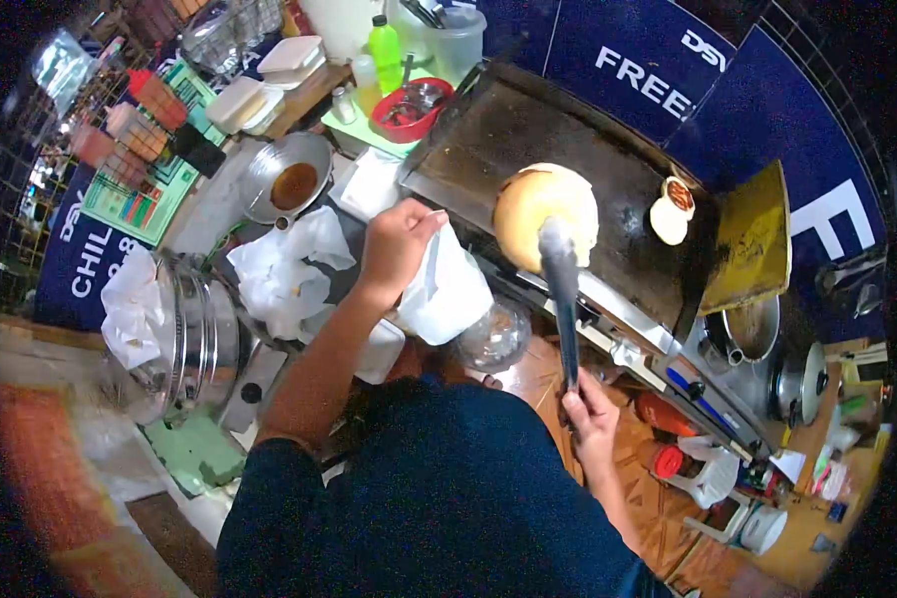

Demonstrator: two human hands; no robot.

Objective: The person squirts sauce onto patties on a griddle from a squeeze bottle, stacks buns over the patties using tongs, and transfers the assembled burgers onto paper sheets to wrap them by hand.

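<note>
My left hand (397, 251) is closed on the top edge of a white paper bag (450, 295), which hangs down in front of my body. My right hand (590, 412) grips the handle of a pair of dark tongs (563, 309). The tips of the tongs are at a large round bun (533, 204), close to the front edge of the griddle (608, 164). Whether the bun is lifted or resting, I cannot tell. Farther right on the griddle lies a smaller bun (670, 227) with a brown filling showing.
A pan with brown liquid (294, 184) and crumpled white paper (284, 269) are at the left, near a metal steamer (204, 334). A red bowl (409, 115) stands behind the griddle's left end. A yellow greasy panel (752, 244) rises at its right.
</note>
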